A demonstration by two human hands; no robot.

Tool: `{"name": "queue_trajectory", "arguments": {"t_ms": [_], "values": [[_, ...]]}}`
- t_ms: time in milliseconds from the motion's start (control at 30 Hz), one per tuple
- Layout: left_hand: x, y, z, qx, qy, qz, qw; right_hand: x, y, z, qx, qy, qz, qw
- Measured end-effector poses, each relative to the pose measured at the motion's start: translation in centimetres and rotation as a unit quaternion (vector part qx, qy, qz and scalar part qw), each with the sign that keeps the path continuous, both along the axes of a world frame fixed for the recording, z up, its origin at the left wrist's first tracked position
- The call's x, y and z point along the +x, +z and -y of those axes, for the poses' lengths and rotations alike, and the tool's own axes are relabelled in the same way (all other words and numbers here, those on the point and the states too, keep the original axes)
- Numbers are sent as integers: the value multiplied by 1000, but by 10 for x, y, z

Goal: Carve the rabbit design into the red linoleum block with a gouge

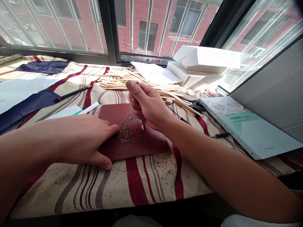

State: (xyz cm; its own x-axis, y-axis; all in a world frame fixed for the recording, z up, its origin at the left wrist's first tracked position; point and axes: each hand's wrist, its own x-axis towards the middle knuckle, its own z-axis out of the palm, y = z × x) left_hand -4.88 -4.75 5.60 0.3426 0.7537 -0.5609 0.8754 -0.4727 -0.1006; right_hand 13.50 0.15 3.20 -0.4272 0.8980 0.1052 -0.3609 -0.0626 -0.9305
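A dark red carving board [151, 143] lies on the striped cloth, with a bear outline [128, 130] cut into it. My left hand [80, 138] lies flat on the board's left edge, fingers stretched out, pinning it down. My right hand [148, 105] is closed in a fist round a carving tool [143, 125], held upright. The tool's tip touches the board just right of the bear. Small shavings lie scattered on the board and cloth.
Behind the board lie a heap of thin wooden sticks [132, 82], scissors [197, 107], papers and a white box [201, 67]. A black-red pen [72, 93] and a white marker [88, 108] lie left. A book [251, 130] sits right. Blue sheets [26, 107] cover the far left.
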Motion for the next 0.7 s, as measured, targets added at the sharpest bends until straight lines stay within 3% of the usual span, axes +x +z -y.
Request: {"name": "queue_trajectory", "arguments": {"t_ms": [300,433,567,633,700], "values": [[3,-2,1,19,4,-1,1000,2,-7,-5,13,-11,12,1000],[11,0,0,10,10,-8,1000,-6,-9,4,86,-50,48,994],[16,0,-1,-2,26,1,1000,-15,-7,11,160,-48,109,980],[16,-1,-2,3,26,-4,1000,-13,-9,6,140,-54,113,982],[14,-3,-2,34,26,30,999,-9,-13,-4,59,-90,88,990]]}}
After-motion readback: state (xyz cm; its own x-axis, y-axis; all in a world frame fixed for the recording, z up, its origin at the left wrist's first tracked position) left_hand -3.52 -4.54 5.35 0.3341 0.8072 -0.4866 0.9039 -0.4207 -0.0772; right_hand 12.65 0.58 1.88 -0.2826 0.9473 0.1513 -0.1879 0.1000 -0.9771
